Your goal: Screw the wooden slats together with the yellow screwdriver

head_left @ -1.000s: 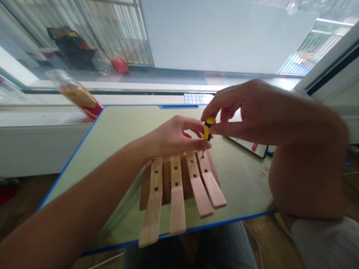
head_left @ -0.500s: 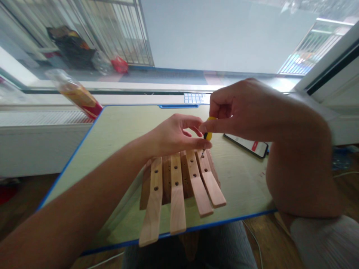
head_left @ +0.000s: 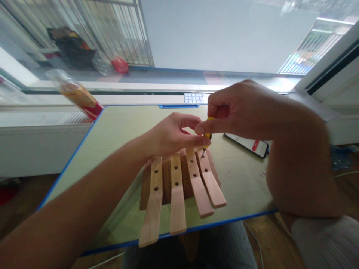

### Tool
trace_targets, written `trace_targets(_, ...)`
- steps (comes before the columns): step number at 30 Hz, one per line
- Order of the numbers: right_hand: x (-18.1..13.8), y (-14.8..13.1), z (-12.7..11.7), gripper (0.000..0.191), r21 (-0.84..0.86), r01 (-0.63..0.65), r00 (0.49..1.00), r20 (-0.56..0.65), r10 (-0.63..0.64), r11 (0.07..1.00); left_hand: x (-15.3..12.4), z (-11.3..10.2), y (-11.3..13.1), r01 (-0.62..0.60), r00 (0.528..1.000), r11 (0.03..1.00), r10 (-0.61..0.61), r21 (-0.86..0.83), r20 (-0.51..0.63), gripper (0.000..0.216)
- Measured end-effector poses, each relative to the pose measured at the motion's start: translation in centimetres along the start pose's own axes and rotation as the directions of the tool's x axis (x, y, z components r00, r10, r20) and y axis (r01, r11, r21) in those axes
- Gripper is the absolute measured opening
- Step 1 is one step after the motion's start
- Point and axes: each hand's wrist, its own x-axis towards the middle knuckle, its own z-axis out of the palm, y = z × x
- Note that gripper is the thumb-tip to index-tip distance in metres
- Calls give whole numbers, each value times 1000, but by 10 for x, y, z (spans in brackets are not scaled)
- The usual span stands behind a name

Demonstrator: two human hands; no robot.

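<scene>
My right hand [head_left: 234, 112] pinches the top of a small screwdriver [head_left: 208, 136] with a yellow and black handle. My left hand [head_left: 176, 132] has its thumb and fingers around the lower handle, steadying it. The screwdriver's tip sits at the upper screw of the rightmost wooden slat [head_left: 212, 185]. Several pale wooden slats lie side by side across a darker wooden board [head_left: 166, 186]. Each one shows two dark screw holes or screws, one above the other, and its wider lower end extends past the board. Part of the board's far edge is hidden behind my left hand.
Everything rests on a small light-topped table [head_left: 126, 127] with a blue rim. A phone [head_left: 248, 145] lies to the right, under my right forearm. A drink bottle [head_left: 77, 95] leans beyond the left corner. A white radiator [head_left: 36, 145] and a window stand behind.
My right fingers have turned slightly with the screwdriver handle, shifting a little left. The screwdriver tip stays at the same screw. My left hand and the slats are nearly unmoved.
</scene>
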Motion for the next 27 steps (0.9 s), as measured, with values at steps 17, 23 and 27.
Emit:
trace_targets(17,-6,-2,-12,16,135,89,990,101,-103,987,0,-2,-3,-26,999,996,23,89,35,25)
trace_targets(23,-4,-6,-10,17,119,-3,992,125,-11,993,0,-2,-3,-13,999,998,10,67,41,28)
trace_targets(27,-4,-4,-8,18,84,-16,996,84,9,996,1,-1,-2,-20,1000,998,19,52,18,28)
